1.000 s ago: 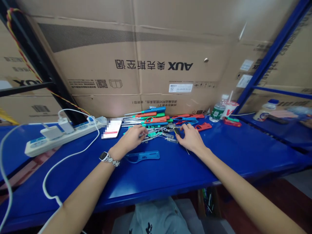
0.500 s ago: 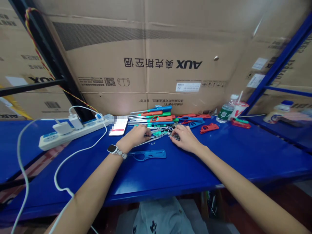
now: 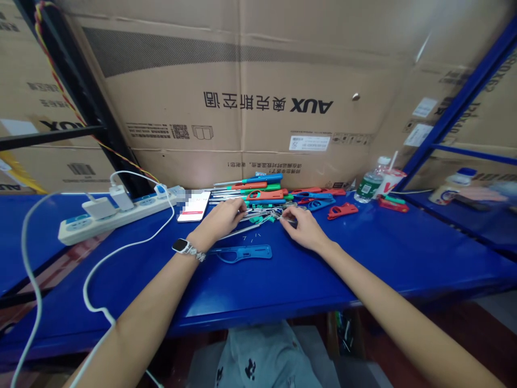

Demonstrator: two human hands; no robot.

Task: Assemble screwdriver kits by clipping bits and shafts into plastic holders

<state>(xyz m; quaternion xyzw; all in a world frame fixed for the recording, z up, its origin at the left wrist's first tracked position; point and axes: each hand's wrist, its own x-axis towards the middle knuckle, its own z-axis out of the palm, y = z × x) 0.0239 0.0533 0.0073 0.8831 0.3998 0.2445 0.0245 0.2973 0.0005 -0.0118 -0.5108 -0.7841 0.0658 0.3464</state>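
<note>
My left hand [image 3: 224,216] is at the left side of a loose pile of thin metal rods and small teal parts [image 3: 258,219], its fingers pinched together; what they hold, if anything, is hidden. At the pile's right side my right hand [image 3: 304,228] has its fingers closed among the small metal parts, and their tips are too small to make out. A blue lighter handle shell [image 3: 251,253] lies flat in front of the hands. Between shell and pile are several tiny slivers [image 3: 252,237]. Behind them, long-nosed lighters [image 3: 264,195] in red, green and blue are stacked.
Loose red handle shells [image 3: 342,210] and blue ones [image 3: 321,202] lie to the right. A phone [image 3: 194,206] and a white power strip [image 3: 121,215] with cables are on the left. A water bottle [image 3: 367,186] and a cup [image 3: 390,182] stand at the back right against cardboard.
My left hand has shifted slightly left and up off the rods. My right hand's fingers have moved a little, and the dark metal piece under them shows less. The slivers lie more spread out.
</note>
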